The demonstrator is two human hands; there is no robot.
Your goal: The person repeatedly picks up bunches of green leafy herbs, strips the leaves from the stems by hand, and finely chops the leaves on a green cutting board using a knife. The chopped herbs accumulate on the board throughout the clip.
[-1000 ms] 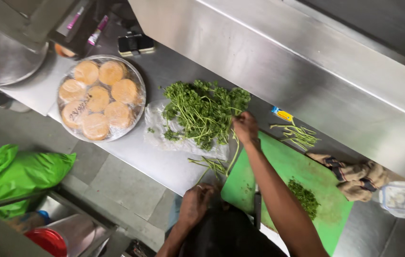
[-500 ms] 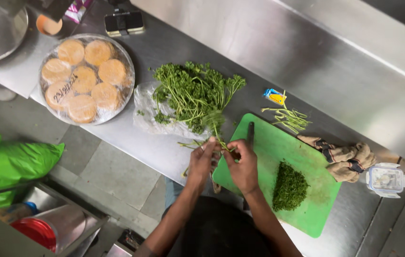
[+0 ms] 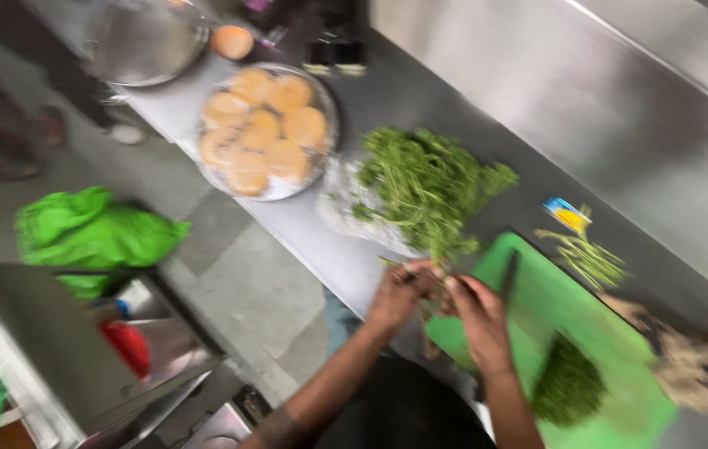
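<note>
A heap of leafy green herbs lies on a clear plastic sheet on the steel counter. My left hand and my right hand meet at the near end of the heap, both closed on a small bunch of herb stems at the left edge of a green cutting board. A pile of chopped herbs sits on the board. A dark knife lies on the board just right of my right hand. The picture is motion-blurred.
A round plate of flat round breads stands left of the herbs, with a steel bowl beyond it. Cut stems and a yellow-blue item lie past the board. A green bag is on the floor.
My right hand came back from the herb heap to the board's edge with stems and my left hand rose to join it. The view shifted, and both hands stay together on the bunch.
</note>
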